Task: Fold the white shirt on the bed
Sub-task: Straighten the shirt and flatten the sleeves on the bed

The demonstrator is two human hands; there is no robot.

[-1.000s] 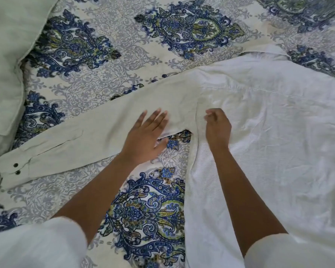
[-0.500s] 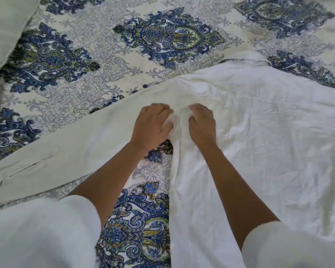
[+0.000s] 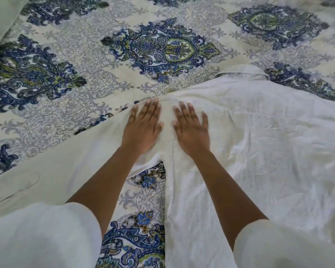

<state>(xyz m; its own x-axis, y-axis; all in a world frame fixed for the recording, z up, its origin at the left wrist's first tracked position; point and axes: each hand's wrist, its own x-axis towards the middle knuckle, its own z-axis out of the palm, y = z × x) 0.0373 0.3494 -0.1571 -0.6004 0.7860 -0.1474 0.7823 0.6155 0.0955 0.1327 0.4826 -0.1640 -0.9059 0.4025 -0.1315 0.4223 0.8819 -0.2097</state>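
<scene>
The white shirt [image 3: 269,151] lies spread flat on the patterned bed cover [image 3: 104,60], its body filling the right half of the view. One long sleeve [image 3: 56,167] stretches down to the left edge. Its collar [image 3: 244,73] shows at the top. My left hand [image 3: 143,126] lies flat with straight fingers on the sleeve where it joins the shoulder. Just right of it, my right hand [image 3: 191,130] presses flat on the shirt's shoulder. Neither hand holds any cloth.
A pale green pillow or folded cloth [image 3: 0,20] lies at the top left corner. The blue and green patterned cover runs across the top and shows between sleeve and shirt body at bottom centre [image 3: 143,209]. My white sleeves fill the lower corners.
Both hands gripped bunched cloth at the armpit half a second ago. They have opened and slid up onto the shoulder, lying flat. The view has shifted left-down slightly.
</scene>
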